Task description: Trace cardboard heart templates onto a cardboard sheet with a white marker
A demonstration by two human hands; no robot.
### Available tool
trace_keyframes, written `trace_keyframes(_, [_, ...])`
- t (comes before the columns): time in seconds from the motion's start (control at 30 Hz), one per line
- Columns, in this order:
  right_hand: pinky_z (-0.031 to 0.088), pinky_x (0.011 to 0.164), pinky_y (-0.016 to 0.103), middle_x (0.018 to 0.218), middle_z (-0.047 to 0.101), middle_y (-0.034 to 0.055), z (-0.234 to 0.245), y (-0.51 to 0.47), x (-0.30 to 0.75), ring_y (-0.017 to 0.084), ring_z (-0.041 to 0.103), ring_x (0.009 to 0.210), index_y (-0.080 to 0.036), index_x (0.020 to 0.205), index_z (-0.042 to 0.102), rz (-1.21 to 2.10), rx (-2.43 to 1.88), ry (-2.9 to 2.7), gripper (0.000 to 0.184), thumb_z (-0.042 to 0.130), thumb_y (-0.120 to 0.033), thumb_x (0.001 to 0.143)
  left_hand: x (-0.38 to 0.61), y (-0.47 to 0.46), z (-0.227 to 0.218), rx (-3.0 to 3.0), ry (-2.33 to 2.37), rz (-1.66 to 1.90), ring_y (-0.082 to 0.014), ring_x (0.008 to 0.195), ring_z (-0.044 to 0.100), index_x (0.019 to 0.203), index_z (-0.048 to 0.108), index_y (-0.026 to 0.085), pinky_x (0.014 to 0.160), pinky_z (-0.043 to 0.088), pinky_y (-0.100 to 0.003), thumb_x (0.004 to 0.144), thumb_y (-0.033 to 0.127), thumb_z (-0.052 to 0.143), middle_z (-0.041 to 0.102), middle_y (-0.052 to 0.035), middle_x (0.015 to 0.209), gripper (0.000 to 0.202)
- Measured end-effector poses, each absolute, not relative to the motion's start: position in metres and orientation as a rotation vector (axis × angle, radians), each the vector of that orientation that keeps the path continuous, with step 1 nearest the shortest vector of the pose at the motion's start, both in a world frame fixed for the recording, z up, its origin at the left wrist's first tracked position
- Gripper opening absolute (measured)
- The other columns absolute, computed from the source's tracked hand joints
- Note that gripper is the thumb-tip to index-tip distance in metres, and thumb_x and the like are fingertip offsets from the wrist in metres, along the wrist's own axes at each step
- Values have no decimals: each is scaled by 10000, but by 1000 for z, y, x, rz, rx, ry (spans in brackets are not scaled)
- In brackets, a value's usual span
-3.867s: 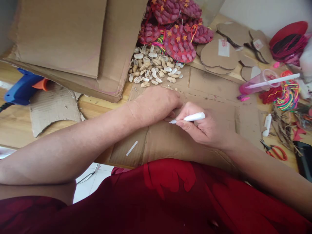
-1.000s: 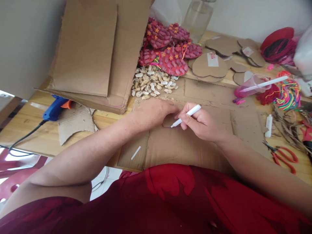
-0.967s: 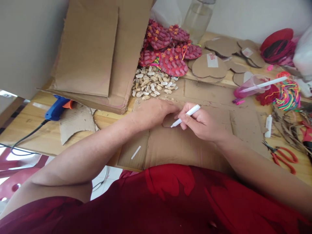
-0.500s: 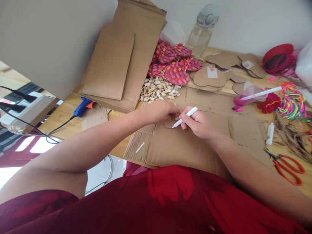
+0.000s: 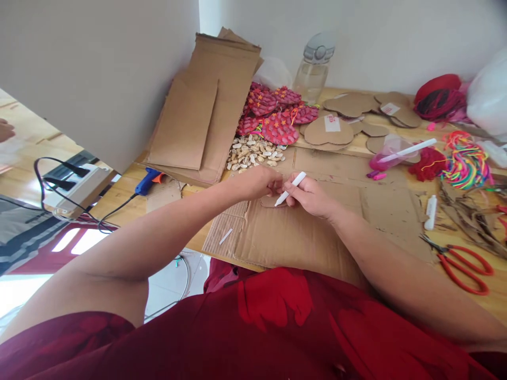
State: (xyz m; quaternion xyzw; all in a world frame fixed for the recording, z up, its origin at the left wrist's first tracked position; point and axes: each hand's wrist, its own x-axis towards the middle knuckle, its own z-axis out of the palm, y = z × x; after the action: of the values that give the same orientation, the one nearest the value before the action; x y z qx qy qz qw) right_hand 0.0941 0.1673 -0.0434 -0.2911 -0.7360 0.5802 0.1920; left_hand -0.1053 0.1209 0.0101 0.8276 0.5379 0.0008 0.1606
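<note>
My right hand [image 5: 311, 196] is closed around a slim white marker pen [image 5: 291, 188]. Its narrow end points down and left, close to a small cardboard piece [image 5: 273, 201] on the large cardboard sheet [image 5: 297, 237]. Just left of the pen is my left hand [image 5: 263, 182], fingers curled and pressed together by that small piece. What these fingers hold, if anything, is hidden. Behind my left hand lies a heap of peanut shells [image 5: 255, 153]. Pink scaly decorations with orange stars [image 5: 280, 127] are piled beyond the shells.
Cardboard sheets [image 5: 182, 124] lean at the left, near a blue glue gun [image 5: 146, 181] and a power strip [image 5: 77, 190]. At the back stand a bottle [image 5: 312, 74] and cardboard cut-outs [image 5: 328, 134]. Red-handled scissors [image 5: 463, 261], a white tube [image 5: 431, 212] and colourful cords [image 5: 465, 161] lie right.
The camera view has shifted, bringing more of the left side into sight, with part of another hand at the left edge. Both my hands stay close together, the pen still in my right.
</note>
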Motion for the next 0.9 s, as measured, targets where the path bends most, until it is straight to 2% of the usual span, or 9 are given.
trace_keyframes(0.1, [376,589,290,582,592,-41,-41,164,94,134,507,557,-217,859,519,1633,-829,-2052,458,591,-666,918,-110,136,9,2301,1467,-62,-131,869,667,1050,672,190,721,418,-207,822,171,711,752,5,966,232])
trace_keyframes(0.27, [368,590,285,573,570,-57,-40,159,93,123,483,547,-221,835,496,1655,-784,-1998,479,614,-682,897,-107,154,4,2242,1443,-158,-151,813,641,1037,672,194,686,382,-228,671,213,831,737,2,919,399])
trace_keyframes(0.43, [409,629,299,603,591,-48,-41,155,95,139,529,586,-222,866,498,1616,-751,-2001,452,595,-659,929,-101,156,7,2181,1398,-222,-154,793,649,1031,687,211,683,402,-236,677,199,813,740,6,924,376])
trace_keyframes(0.57, [428,678,312,652,615,-28,-35,146,97,149,553,639,-223,876,515,1492,-743,-2034,377,562,-580,988,-99,159,9,2107,1339,-261,-154,699,659,1079,719,239,680,463,-263,695,189,787,749,7,913,393])
trace_keyframes(0.63, [429,698,313,709,618,-14,-31,139,94,151,562,686,-222,863,527,1385,-709,-2081,330,548,-514,1015,-97,163,8,2072,1324,-285,-175,651,659,1043,754,230,674,494,-295,677,174,791,734,-1,812,372])
trace_keyframes(0.73, [417,679,316,738,593,-9,-27,128,86,154,548,694,-226,860,537,1292,-648,-2180,291,545,-466,1026,-93,168,6,2035,1318,-329,-217,626,655,887,798,201,668,519,-345,634,137,793,692,-17,676,260])
trace_keyframes(0.8, [401,641,316,725,578,-15,-26,125,80,153,524,657,-231,883,535,1265,-660,-2250,274,545,-466,1024,-92,169,8,2037,1316,-334,-224,631,644,830,802,192,679,520,-362,633,104,768,679,-21,643,219])
trace_keyframes(0.9, [390,616,313,735,591,-13,-24,125,74,146,520,636,-227,889,534,1192,-703,-2350,272,535,-461,1028,-95,165,13,2115,1303,-276,-195,658,593,823,794,197,726,494,-353,602,28,757,665,2,626,281])
